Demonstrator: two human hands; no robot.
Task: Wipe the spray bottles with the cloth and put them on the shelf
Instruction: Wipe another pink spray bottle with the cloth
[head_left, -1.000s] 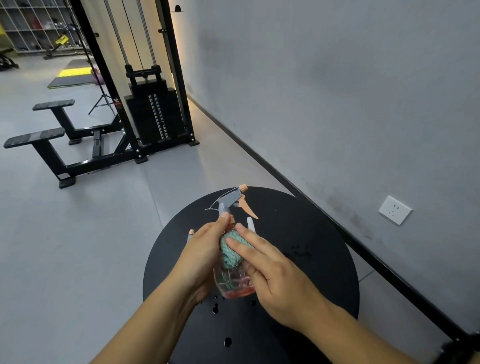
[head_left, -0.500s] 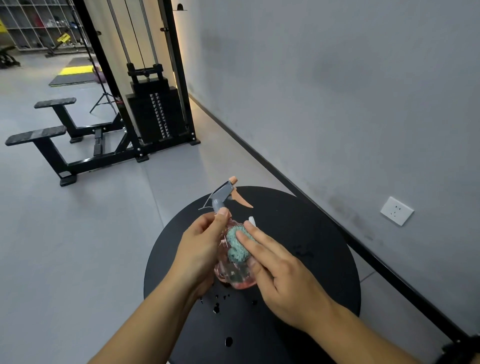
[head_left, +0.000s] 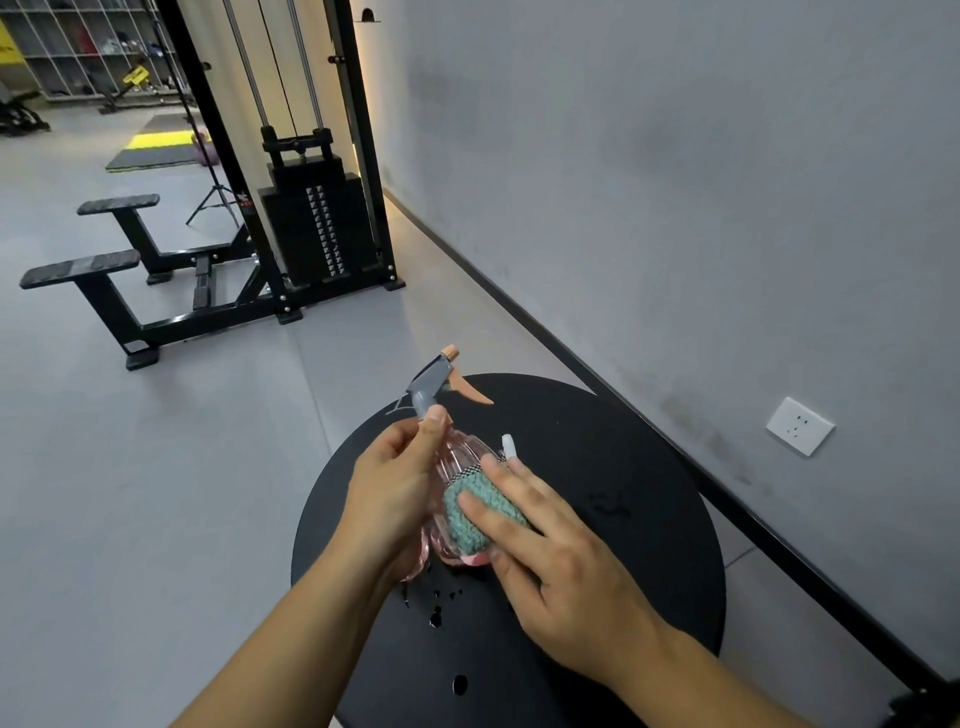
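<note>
Gripping the clear pink ribbed plastic spray bottle (head_left: 451, 467) from its left side, the left hand (head_left: 395, 488) wraps its fingers (head_left: 434, 422) round the body and up to the neck, the thumb tip lying just under the grey trigger head. The right hand (head_left: 561, 561) lies against the bottle's right side, fingers nearly straight and spread, pressing the folded teal knitted cloth (head_left: 470, 514) flat to the plastic (nothing is clenched there; the cloth is pinned, not pinched). The bottle is held in the air, tilted with its head away from the person, just above the near half of the round black surface (head_left: 623, 519).

The bottle's bulbous body carries a narrow black-and-white checked band at mid-height, a little pink liquid in its base, and a grey sprayer with a peach nozzle tip and peach lever. Beside the right fingertips, a small white tip (head_left: 509, 448) pokes up from behind the bottle; what it belongs to is unclear.

Dark drops (head_left: 435, 618) speckle the surface under the bottle. Beyond stand a grey wall (head_left: 675, 182) with a white socket (head_left: 800, 426), a grey floor (head_left: 130, 493) and a black cable weight machine (head_left: 311, 228).
</note>
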